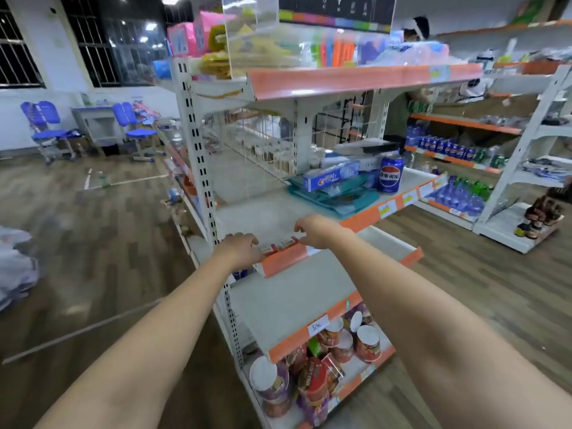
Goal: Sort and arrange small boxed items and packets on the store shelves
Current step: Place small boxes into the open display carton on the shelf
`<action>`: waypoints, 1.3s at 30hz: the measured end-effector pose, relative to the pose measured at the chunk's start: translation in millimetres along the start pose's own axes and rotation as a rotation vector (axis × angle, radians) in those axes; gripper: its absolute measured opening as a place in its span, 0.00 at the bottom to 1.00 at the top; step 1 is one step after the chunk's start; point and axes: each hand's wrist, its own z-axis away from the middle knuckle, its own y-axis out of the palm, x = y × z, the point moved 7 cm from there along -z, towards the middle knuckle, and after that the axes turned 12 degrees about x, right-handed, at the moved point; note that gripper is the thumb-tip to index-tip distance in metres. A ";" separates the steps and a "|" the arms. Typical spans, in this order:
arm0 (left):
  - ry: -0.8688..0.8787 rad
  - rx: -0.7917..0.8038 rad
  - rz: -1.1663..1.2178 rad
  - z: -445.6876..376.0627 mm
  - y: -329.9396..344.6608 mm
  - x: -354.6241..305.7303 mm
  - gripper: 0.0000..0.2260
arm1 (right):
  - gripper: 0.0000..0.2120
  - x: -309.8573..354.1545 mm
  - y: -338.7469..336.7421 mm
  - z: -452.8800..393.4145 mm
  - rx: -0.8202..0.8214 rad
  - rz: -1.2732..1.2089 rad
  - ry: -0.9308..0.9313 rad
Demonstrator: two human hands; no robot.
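Note:
Small red-and-white boxes [280, 245] lie in a row at the front edge of a white shelf [263, 218] with an orange lip. My left hand [240, 246] holds the left end of the row, fingers curled over it. My right hand [312, 230] touches the right end with fingers bent downward. Further along the same shelf lie a blue toothpaste box [329, 178] on teal packets [337, 198], and a blue cola can [390, 174] stands upright beside them.
Below hangs a bare shelf [294, 292], and the bottom shelf holds several instant noodle cups [340, 345]. The top shelf carries bright packets and a clear plastic bin [250, 29]. A person [405, 97] stands behind the rack. Bottle shelves stand right, blue chairs [46, 128] far left.

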 end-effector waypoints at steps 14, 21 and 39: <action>0.105 -0.017 0.122 -12.9 -1.5 3.7 0.18 | 0.14 -2.4 -3.9 -36.4 0.082 -0.070 -0.085; 0.094 -0.120 0.218 -9.4 -2.1 13.2 0.17 | 0.11 -4.7 -4.1 -41.9 0.043 -0.232 -0.114; -0.039 -0.497 0.395 62.1 -73.3 182.5 0.12 | 0.14 160.5 -18.4 -104.9 0.172 -1.269 -0.512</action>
